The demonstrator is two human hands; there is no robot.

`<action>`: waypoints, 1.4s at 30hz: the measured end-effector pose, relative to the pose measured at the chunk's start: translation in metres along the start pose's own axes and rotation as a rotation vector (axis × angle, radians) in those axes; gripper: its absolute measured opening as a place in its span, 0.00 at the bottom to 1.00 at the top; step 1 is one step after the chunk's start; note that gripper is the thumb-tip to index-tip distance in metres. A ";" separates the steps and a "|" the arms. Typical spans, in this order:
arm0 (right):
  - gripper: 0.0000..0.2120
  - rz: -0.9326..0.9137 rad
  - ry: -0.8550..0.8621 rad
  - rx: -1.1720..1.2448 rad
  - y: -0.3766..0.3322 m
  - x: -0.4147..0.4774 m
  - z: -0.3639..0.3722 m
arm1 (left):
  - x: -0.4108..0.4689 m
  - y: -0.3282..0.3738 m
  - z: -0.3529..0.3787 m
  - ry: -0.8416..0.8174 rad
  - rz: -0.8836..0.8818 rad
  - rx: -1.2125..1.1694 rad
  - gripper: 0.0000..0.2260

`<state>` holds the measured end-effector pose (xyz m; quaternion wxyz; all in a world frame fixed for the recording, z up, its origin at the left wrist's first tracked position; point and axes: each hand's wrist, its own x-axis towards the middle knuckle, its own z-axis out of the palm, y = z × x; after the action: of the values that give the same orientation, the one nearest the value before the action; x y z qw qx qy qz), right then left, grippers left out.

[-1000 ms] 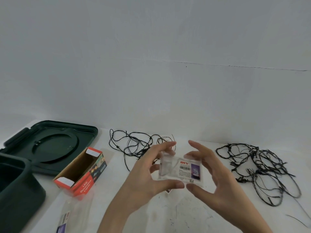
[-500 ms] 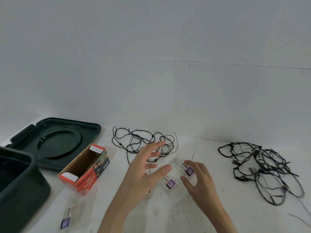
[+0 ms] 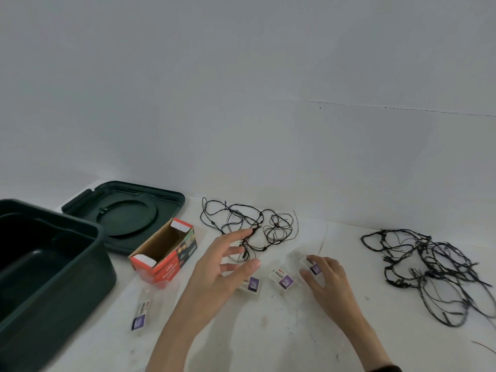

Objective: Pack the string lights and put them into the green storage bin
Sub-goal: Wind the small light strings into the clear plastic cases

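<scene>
The green storage bin (image 3: 67, 291) is cut off by the left and bottom edges, and its interior is dark and blurred. The bin and the carton (image 3: 166, 267) hide the near edge of the lid (image 3: 134, 210). The left hand (image 3: 214, 269) covers part of one labelled packet (image 3: 252, 284). The fingertips of the right hand (image 3: 327, 283) cover part of a second packet (image 3: 307, 262). The larger string-light tangle (image 3: 424, 267) runs past the right edge. The print on the packet labels is too small to read.

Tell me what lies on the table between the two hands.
The head view shows one small labelled packet lying on the table between the left hand and the right hand. The right hand touches a second packet.
</scene>
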<state>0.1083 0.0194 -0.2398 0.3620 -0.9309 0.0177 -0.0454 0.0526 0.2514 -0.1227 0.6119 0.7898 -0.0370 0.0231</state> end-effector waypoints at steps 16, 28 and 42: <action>0.19 -0.753 -0.230 -0.018 -0.119 -0.096 0.103 | -0.094 -0.063 -0.070 0.313 -0.143 0.287 0.13; 0.20 -0.648 -0.539 0.010 -0.147 -0.126 0.121 | -0.142 -0.070 -0.101 0.389 -0.219 0.337 0.14; 0.32 0.221 -0.674 1.470 -0.162 -0.097 -0.017 | -0.112 0.014 -0.071 0.146 -0.012 -0.199 0.14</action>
<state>0.0098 0.1340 -0.1249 0.8685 -0.4123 -0.0346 0.2731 -0.0593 0.3199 -0.1003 0.6885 0.7215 0.0106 0.0731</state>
